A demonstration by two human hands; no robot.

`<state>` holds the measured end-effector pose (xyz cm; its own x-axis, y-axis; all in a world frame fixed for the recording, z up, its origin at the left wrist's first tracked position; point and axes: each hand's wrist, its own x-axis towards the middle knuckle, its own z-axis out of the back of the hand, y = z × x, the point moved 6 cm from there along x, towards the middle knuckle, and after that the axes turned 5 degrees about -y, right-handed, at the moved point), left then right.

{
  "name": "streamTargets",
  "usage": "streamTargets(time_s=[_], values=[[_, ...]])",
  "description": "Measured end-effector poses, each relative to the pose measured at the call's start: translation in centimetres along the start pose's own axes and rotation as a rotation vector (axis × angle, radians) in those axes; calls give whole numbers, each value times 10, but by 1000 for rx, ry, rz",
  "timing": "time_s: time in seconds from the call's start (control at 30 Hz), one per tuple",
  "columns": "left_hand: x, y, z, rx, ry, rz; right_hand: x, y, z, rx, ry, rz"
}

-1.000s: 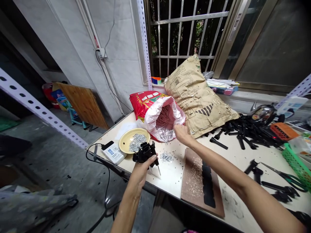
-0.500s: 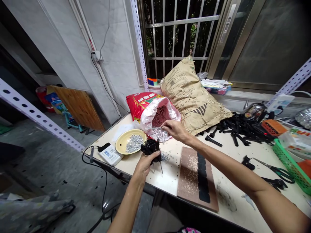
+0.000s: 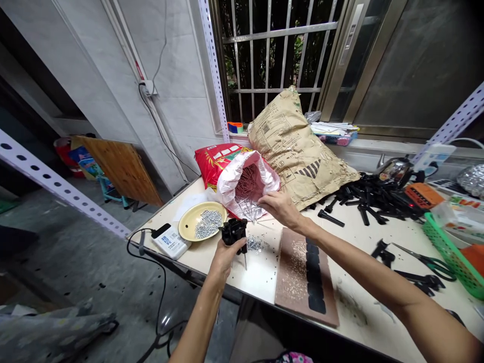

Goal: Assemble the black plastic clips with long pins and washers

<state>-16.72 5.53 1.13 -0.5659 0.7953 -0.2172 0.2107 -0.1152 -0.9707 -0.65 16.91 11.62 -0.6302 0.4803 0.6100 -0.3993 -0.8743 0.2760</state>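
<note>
My left hand point(image 3: 226, 258) is closed around a black plastic part point(image 3: 233, 233) above the table's front edge. A thin metal rod point(image 3: 245, 261) sticks down out of that part. By the mouth of a white-lined red sack point(image 3: 227, 187), my right hand point(image 3: 279, 205) has thumb and fingers pinched together; what lies between them is too small to make out. Inside the sack are many thin reddish rods point(image 3: 247, 182), with silver rods point(image 3: 249, 208) at its lip. A yellow dish point(image 3: 184, 228) of small metal pieces stands left of the black part.
Loose small metal pieces point(image 3: 254, 244) lie behind my left hand. A brown board point(image 3: 287, 297) with black pads sits at the front. Further right are black plastic parts point(image 3: 363, 199), scissors point(image 3: 429, 262) and a green basket point(image 3: 446, 257). A large tan sack point(image 3: 291, 146) leans at the window.
My right hand has moved slightly right, from over the silver rods to the sack's right lip; the thin rod earlier at its fingertips no longer shows clearly. The black part is turned more upright.
</note>
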Motion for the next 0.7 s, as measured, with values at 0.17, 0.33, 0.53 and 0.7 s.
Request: streamTargets(time_s=[0.17,0.33,0.53,0.7], values=[[1,-10,-6,46,38,-81,7,35,18,-266,81,302],[1,-12,-9,124,71,-136,13,47,18,-161,213,332],[1,-5,-18,161,136,-109,23,63,17,311,374,270],[-14,-16,-21,-44,177,-2,22,3,-1,218,249,-133]])
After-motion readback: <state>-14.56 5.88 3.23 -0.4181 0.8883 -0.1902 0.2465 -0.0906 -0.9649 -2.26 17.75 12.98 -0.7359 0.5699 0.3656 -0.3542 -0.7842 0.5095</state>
